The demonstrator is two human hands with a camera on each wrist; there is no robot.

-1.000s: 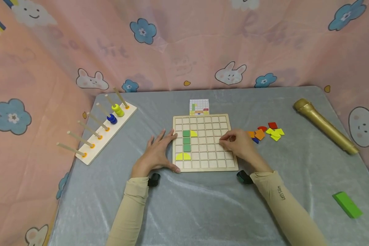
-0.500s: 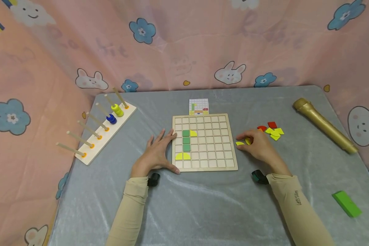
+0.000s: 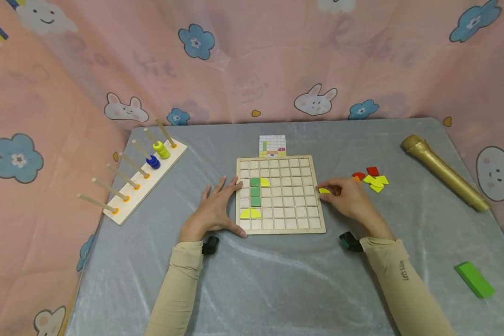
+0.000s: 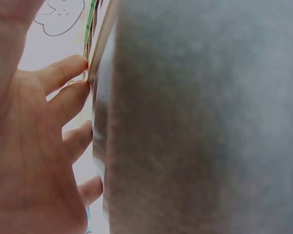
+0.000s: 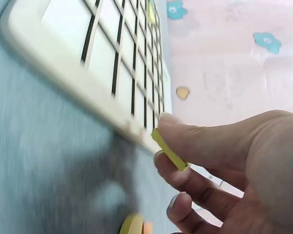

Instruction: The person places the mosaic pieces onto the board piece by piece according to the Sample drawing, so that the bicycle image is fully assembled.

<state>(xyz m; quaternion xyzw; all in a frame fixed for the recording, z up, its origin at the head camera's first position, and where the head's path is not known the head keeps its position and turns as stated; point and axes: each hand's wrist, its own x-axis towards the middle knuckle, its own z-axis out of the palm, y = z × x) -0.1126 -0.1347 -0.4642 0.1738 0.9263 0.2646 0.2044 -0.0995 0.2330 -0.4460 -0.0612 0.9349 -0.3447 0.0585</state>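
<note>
Head view: the square wooden grid board (image 3: 279, 194) sits mid-bench on the grey velvety bench cover (image 3: 277, 280). The left hand (image 3: 213, 210) lies flat against the board's left edge, fingers straight and spread, holding nothing. The right hand (image 3: 349, 199) is at the board's right edge, pinching a small flat yellow wooden piece (image 3: 324, 190) between thumb and fingers, right over the rim. On the board there's a column of three green square tiles (image 3: 255, 192), a yellow quarter-round tile (image 3: 265, 182) just right of the top one, and two more yellow rounded tiles (image 3: 250, 213) under the column. A little pile of loose red, yellow and orange tiles (image 3: 371, 179) lies just right of the right hand. A small pattern card (image 3: 272, 145) touches the board's far edge.

Left wrist view: pretty blurry, mostly grey cover; the left hand's fingers (image 4: 63, 73) are straight, tips against the board's edge.

Right wrist view: thumb and fingers (image 5: 195, 141) clamp the yellow piece (image 5: 169, 150) edge-on, right beside the board (image 5: 88, 73) rim.
</note>
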